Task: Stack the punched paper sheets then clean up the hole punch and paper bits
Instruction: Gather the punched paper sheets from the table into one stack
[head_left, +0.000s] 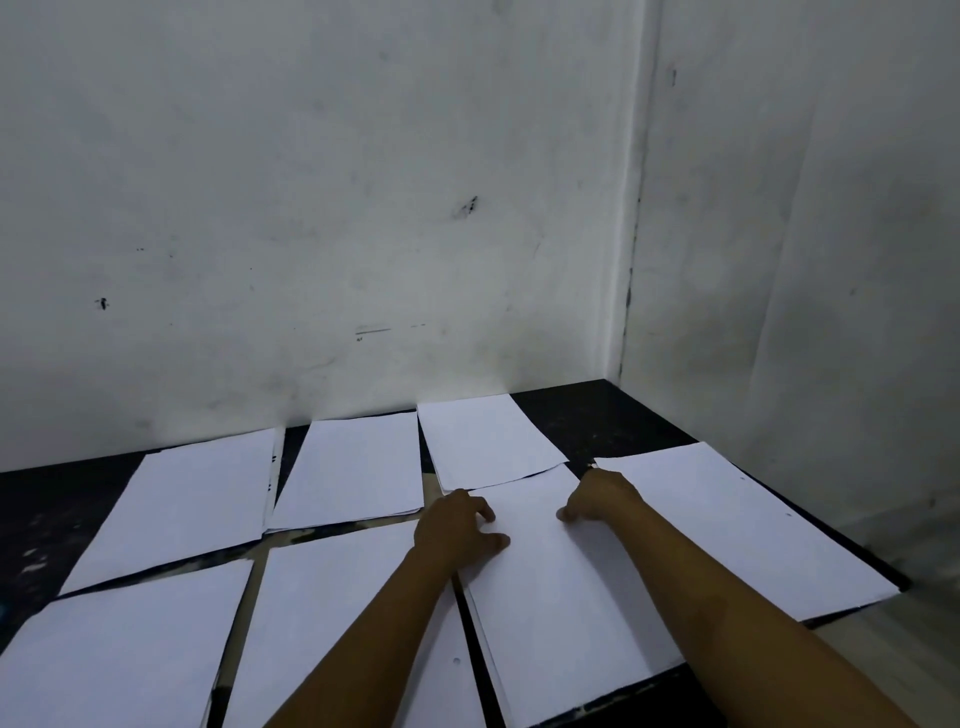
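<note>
Several white punched sheets lie spread over a dark table. A small stack of sheets lies in the middle right, and both hands are at its far end. My left hand rests on the stack's far left edge, thumb and fingertips on top of the paper. At the far right corner, my right hand has its fingers curled over the paper's edge. Another sheet beside the stack passes under my left forearm and shows a punched hole. No hole punch or paper bits are in view.
More sheets lie at the back left, back middle, back right, far right and front left. White walls close off the table at the back and right. The table's right edge drops to the floor.
</note>
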